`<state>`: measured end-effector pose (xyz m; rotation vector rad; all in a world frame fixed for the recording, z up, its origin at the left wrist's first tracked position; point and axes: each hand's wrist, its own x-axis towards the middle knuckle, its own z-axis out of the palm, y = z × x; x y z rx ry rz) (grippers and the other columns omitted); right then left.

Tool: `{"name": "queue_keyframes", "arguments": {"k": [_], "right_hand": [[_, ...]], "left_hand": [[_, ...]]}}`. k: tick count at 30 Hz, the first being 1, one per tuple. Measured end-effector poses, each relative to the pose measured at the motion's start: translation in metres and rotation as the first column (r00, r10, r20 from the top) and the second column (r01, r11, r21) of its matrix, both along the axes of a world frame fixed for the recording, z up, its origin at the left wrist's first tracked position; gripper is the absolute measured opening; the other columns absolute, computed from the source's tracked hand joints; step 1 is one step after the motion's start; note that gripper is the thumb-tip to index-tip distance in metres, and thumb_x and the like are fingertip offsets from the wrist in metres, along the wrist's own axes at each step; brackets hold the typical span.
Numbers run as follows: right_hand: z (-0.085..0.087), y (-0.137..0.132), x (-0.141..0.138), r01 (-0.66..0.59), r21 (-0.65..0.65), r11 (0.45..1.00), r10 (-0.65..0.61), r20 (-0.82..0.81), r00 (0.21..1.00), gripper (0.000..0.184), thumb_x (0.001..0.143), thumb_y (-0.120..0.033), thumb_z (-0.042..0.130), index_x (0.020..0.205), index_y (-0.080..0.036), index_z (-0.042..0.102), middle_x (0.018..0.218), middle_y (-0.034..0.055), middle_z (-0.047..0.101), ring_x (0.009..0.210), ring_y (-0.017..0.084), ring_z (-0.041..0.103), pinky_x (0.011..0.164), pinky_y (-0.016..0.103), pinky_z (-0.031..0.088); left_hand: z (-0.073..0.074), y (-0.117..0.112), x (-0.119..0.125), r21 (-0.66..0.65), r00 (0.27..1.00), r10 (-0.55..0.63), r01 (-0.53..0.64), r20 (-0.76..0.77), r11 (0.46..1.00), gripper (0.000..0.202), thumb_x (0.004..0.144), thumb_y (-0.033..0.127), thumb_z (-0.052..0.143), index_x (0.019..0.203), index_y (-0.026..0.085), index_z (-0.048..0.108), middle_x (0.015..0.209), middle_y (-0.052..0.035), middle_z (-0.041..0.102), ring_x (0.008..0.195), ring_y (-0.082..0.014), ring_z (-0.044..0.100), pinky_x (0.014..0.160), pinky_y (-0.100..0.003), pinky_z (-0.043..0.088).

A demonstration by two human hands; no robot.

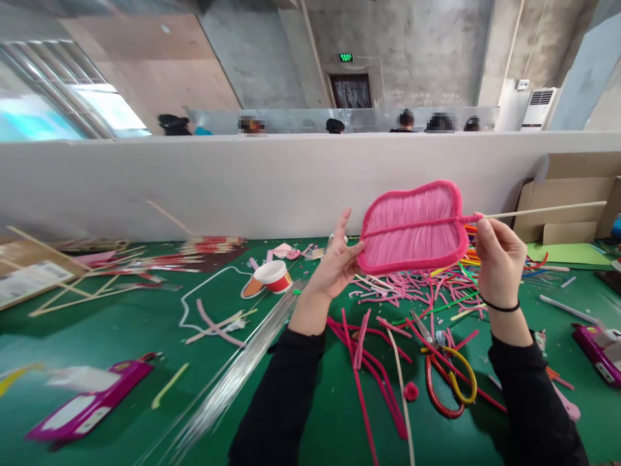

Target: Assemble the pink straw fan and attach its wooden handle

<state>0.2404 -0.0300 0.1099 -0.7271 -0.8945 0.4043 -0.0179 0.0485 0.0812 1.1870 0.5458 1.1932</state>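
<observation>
A pink pipe-cleaner petal (412, 243) is held up above the table, with a rim, a midrib and fuzzy pale strands filling both halves. My right hand (499, 259) pinches its wrapped stem, from which a thin pale stick (546, 210) runs out to the right. At the petal's left end, my left hand (334, 262) holds the rim by the thumb, one finger pointing up; the contact behind the rim is hidden. Below lie scissors (446, 369) with red and yellow handles, and several loose pink pipe cleaners (373, 362).
A purple glue gun-like tool (92, 404) lies at the left, a similar one (599, 353) at the right. Silvery wires (242, 369) cross the green table (204, 401). A paper cup (279, 278), a cardboard box (572, 200) and a white partition (194, 181) stand farther back.
</observation>
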Motion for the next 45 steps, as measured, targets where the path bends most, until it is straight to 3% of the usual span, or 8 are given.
{"name": "queue_keyframes", "arguments": {"k": [4, 9, 15, 20, 25, 32, 41, 45], "right_hand": [[-0.003, 0.002, 0.002, 0.070, 0.009, 0.998, -0.070, 0.079, 0.994, 0.021, 0.077, -0.043, 0.076, 0.082, -0.023, 0.077, 0.061, -0.0032, 0.059, 0.052, 0.008, 0.045, 0.048, 0.023, 0.035], [-0.005, 0.004, 0.005, 0.130, 0.007, 0.991, -0.130, 0.125, 0.984, 0.023, 0.079, -0.045, 0.074, 0.086, -0.023, 0.077, 0.068, -0.0010, 0.066, 0.055, 0.009, 0.050, 0.051, 0.025, 0.041], [-0.004, 0.002, 0.005, 0.100, 0.030, 0.994, -0.103, 0.111, 0.988, 0.021, 0.080, -0.043, 0.074, 0.090, -0.024, 0.078, 0.069, -0.0011, 0.068, 0.056, 0.009, 0.054, 0.054, 0.025, 0.044], [-0.003, 0.000, 0.001, 0.059, -0.002, 0.998, -0.058, 0.108, 0.992, 0.021, 0.079, -0.044, 0.075, 0.089, -0.026, 0.079, 0.073, -0.0004, 0.070, 0.059, 0.010, 0.055, 0.054, 0.025, 0.044], [-0.002, -0.002, -0.002, 0.000, -0.022, 1.000, 0.002, 0.077, 0.997, 0.021, 0.078, -0.044, 0.076, 0.086, -0.025, 0.078, 0.069, -0.0015, 0.066, 0.055, 0.009, 0.050, 0.050, 0.024, 0.039], [0.001, -0.003, 0.001, -0.096, 0.003, 0.995, 0.096, -0.041, 0.995, 0.014, 0.076, -0.038, 0.078, 0.080, -0.024, 0.076, 0.061, -0.0044, 0.056, 0.050, 0.006, 0.038, 0.044, 0.021, 0.026], [0.003, -0.001, 0.000, -0.125, 0.009, 0.992, 0.125, -0.064, 0.990, 0.019, 0.071, -0.041, 0.080, 0.076, -0.024, 0.074, 0.056, -0.0062, 0.048, 0.047, 0.006, 0.030, 0.042, 0.023, 0.022], [0.000, 0.002, -0.002, -0.068, -0.016, 0.998, 0.067, -0.029, 0.997, 0.021, 0.073, -0.043, 0.077, 0.081, -0.024, 0.074, 0.057, -0.0058, 0.051, 0.048, 0.006, 0.033, 0.043, 0.023, 0.025]], "left_hand": [[-0.003, 0.005, -0.003, -0.079, 0.997, 0.032, -0.026, 0.077, 0.997, 0.038, 0.081, 0.030, 0.075, 0.115, 0.017, 0.069, 0.088, -0.0031, 0.075, 0.058, -0.0082, 0.066, 0.051, -0.013, 0.054], [-0.009, 0.010, -0.017, -0.119, 0.993, 0.032, -0.018, 0.114, 0.993, 0.021, 0.077, 0.034, 0.077, 0.083, 0.016, 0.069, 0.086, -0.0074, 0.077, 0.078, -0.0172, 0.074, 0.059, -0.016, 0.058], [-0.003, 0.005, -0.010, -0.086, 0.995, -0.044, 0.036, -0.090, 0.996, 0.045, 0.068, 0.049, 0.083, 0.060, 0.016, 0.053, 0.041, 0.0075, 0.048, 0.030, -0.0040, 0.042, 0.032, -0.014, 0.034], [-0.001, 0.003, 0.001, -0.100, 0.993, 0.001, -0.013, -0.122, 0.995, 0.036, 0.069, 0.045, 0.084, 0.076, 0.015, 0.065, 0.060, 0.0011, 0.064, 0.052, -0.0104, 0.060, 0.049, -0.019, 0.047], [-0.003, 0.003, 0.002, -0.103, 0.984, -0.060, 0.043, -0.169, 0.994, 0.035, 0.073, 0.025, 0.080, 0.107, 0.021, 0.072, 0.085, -0.0017, 0.073, 0.057, -0.0100, 0.062, 0.046, -0.017, 0.043], [-0.010, 0.012, -0.008, -0.227, 0.996, -0.053, 0.036, -0.069, 0.973, 0.012, 0.075, 0.028, 0.074, 0.076, 0.016, 0.073, 0.070, -0.0035, 0.073, 0.060, -0.0152, 0.067, 0.055, -0.023, 0.056], [-0.012, 0.007, -0.008, -0.072, 0.973, -0.127, 0.115, -0.193, 0.991, 0.040, 0.065, 0.046, 0.087, 0.062, 0.015, 0.062, 0.046, 0.0038, 0.052, 0.036, -0.0044, 0.046, 0.034, -0.014, 0.035], [-0.009, 0.006, 0.003, 0.009, 0.986, -0.048, 0.050, -0.161, 0.999, 0.029, 0.065, 0.035, 0.088, 0.078, 0.016, 0.071, 0.061, 0.0019, 0.063, 0.053, -0.0092, 0.059, 0.049, -0.018, 0.048]]}}
